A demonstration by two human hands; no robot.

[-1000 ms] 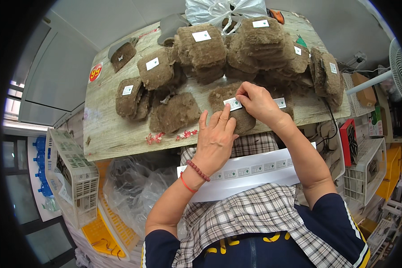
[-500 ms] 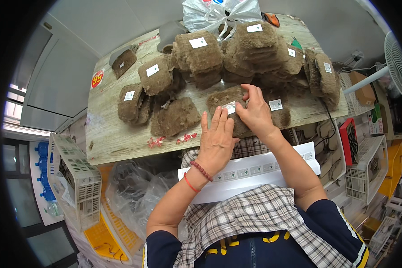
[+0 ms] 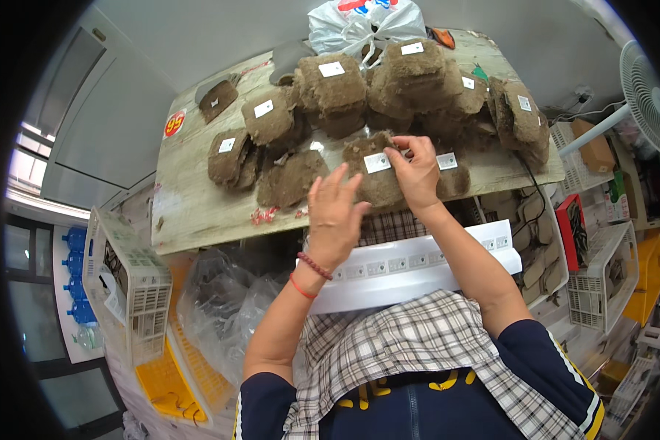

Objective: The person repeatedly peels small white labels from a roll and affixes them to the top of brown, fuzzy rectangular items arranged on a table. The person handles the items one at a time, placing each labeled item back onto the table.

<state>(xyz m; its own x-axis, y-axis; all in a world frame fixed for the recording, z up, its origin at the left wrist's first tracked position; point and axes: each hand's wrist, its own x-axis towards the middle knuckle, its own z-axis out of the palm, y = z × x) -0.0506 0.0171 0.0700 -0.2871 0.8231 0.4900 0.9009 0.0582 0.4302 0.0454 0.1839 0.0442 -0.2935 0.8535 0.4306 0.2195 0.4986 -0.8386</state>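
Observation:
A brown fuzzy pad (image 3: 378,192) with a white label (image 3: 377,163) on it lies at the table's front edge. My right hand (image 3: 419,176) pinches this pad's right edge between thumb and fingers. My left hand (image 3: 335,216), a little blurred, hovers to the left of it with fingers apart, holding nothing. Close by on the left is an unlabelled fuzzy pad (image 3: 293,180). Another labelled pad (image 3: 455,181) lies partly behind my right hand. Across my lap, below both hands, rests a white sheet of labels (image 3: 389,290).
Stacks of labelled fuzzy pads (image 3: 334,92) line the back of the wooden table (image 3: 198,213). Behind them sits a tied white plastic bag (image 3: 367,26). Crates (image 3: 128,293) flank me on the floor, with clear plastic bags (image 3: 224,308) at left. A fan (image 3: 645,99) stands at right.
My left hand has lifted off the label and drawn back to the left. My right hand has moved from the label to the pad's right edge and grips it.

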